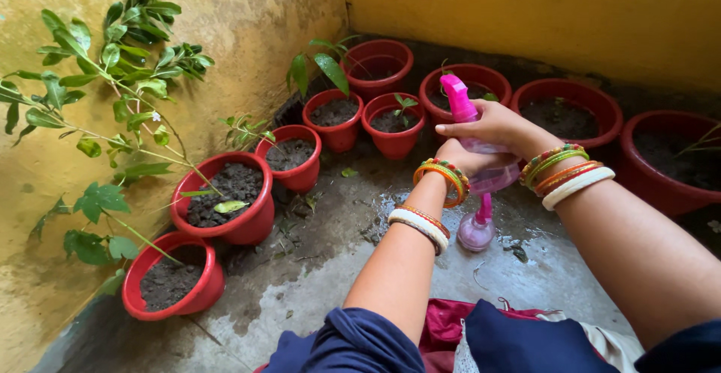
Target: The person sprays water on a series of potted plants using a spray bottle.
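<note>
Spray bottle (473, 159), pink with a bright pink nozzle, sits between my hands: right fingers (481, 126) curl over its top, left fingers (458, 155) wrap its body. Beyond the fingers, red pots (394, 136) line the yellow wall (526, 12).

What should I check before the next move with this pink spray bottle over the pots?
1. Left hand grips the spray bottle body: ok.
2. Right hand sits at the pink spray head: ok.
3. Head seated tight on the bottle: cannot tell, hands cover the joint.
4. Water level inside: cannot tell.
5. Nozzle faces the red pots rather than the person: ok.
6. Floor under the bottle dry: not ok, wet patches show.
</note>
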